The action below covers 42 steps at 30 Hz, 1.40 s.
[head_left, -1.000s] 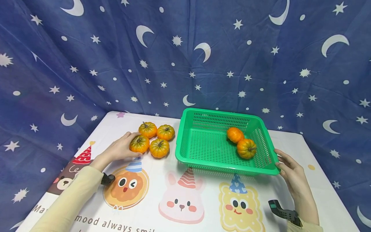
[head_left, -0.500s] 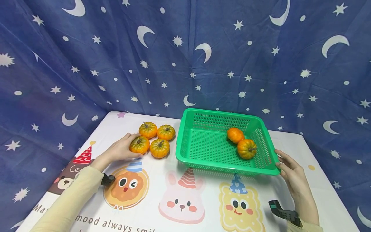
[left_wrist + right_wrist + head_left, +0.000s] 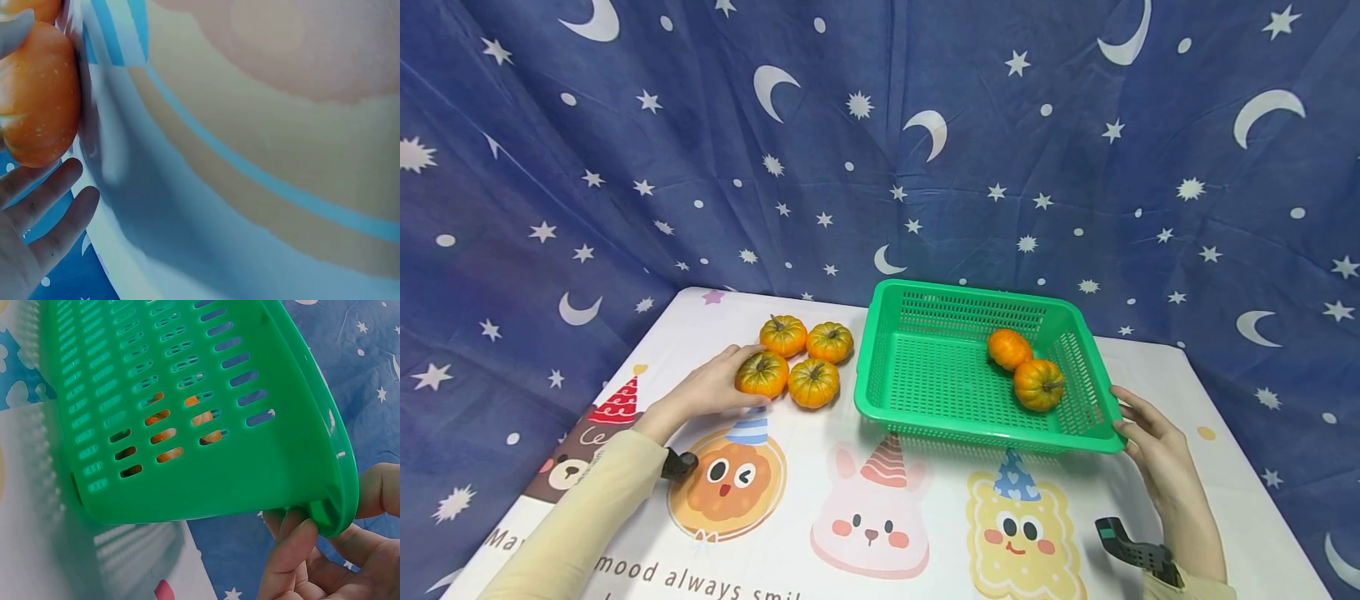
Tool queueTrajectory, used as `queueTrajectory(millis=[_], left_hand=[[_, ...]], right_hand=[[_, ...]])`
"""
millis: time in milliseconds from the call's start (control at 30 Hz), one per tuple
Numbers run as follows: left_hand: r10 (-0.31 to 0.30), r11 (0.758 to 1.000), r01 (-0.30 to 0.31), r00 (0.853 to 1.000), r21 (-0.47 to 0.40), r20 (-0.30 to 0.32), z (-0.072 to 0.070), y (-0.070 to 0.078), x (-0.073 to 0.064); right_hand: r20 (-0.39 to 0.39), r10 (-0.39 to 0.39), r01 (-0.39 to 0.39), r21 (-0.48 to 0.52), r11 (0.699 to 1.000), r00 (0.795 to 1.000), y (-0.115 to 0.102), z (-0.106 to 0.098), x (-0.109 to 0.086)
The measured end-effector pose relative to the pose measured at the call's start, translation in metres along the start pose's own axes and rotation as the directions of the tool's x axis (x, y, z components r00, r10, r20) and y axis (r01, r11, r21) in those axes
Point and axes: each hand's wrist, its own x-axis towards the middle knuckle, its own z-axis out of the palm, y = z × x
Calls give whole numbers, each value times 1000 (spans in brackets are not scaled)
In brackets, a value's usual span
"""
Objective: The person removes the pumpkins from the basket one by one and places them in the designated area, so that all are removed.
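My left hand (image 3: 724,385) has its thumb and fingers around a small orange pumpkin (image 3: 762,374), the front-left one of a cluster on the table. In the left wrist view the thumb lies across the pumpkin (image 3: 44,94) and the fingers reach round its far side. Three more pumpkins, one of them the front-right pumpkin (image 3: 813,383), sit close against it. At the right, my right hand (image 3: 1157,446) pinches the rim at the near-right corner of a green plastic basket (image 3: 970,429). The right wrist view shows fingers (image 3: 294,550) curled under that rim.
Inside the basket, toward its right side, lie two pumpkins, the upper one (image 3: 1009,349) touching the lower one (image 3: 1039,385). A white cloth with cartoon prints covers the table (image 3: 947,517). Behind it hangs a blue curtain (image 3: 850,225) with moons and stars.
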Motion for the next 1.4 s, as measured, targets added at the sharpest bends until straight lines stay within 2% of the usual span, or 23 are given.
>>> queueTrajectory(millis=[67, 167, 233, 367, 500, 733, 867, 933, 1133, 1167, 1267, 1300, 1367, 1400], left_hand=[[1, 1000, -1, 1000, -3, 0, -1, -1, 0], [3, 1000, -3, 1000, -1, -5, -1, -2, 0], [9, 1000, -9, 1000, -4, -13, -2, -3, -1], [22, 1000, -23, 999, -16, -28, -5, -3, -2], [35, 999, -36, 999, -24, -39, -10, -1, -2], [53, 999, -54, 997, -1, -58, -19, 9, -1], [71, 997, -71, 995, -1, -68, -23, 15, 0], [81, 997, -81, 994, 1, -72, -25, 18, 1], [104, 994, -103, 992, 23, -77, -32, 26, 5], [106, 994, -104, 991, 27, -76, -34, 27, 6], [109, 994, -107, 991, 33, -72, -38, 31, 8], [112, 993, -109, 991, 34, -71, -40, 33, 8], [119, 992, -117, 991, 35, -68, -43, 36, 10], [124, 992, -122, 990, 37, -67, -44, 38, 11]], right_hand=[[10, 2, -2, 3, 1000, 1000, -1, -1, 0], [29, -21, 20, 40, 999, 999, 23, -12, 13], [36, -38, 36, 52, 998, 999, 23, -12, 12], [38, -24, 22, 55, 998, 999, 9, -7, 5], [22, -16, 16, 13, 1000, 1000, -6, 0, -4], [12, -21, 21, 17, 1000, 1000, -19, 7, -13], [31, -21, 21, 25, 999, 999, -24, 9, -16], [31, -15, 14, 26, 1000, 999, -20, 6, -12], [37, -18, 18, 6, 1000, 999, 12, -9, 5], [38, -31, 30, 34, 999, 999, 15, -11, 7], [47, -27, 26, 17, 1000, 999, 7, -7, 3], [44, -34, 32, 47, 998, 998, 1, -5, 0], [48, -37, 35, 45, 998, 998, -9, 1, -7], [53, -36, 35, 17, 999, 998, -16, 4, -11]])
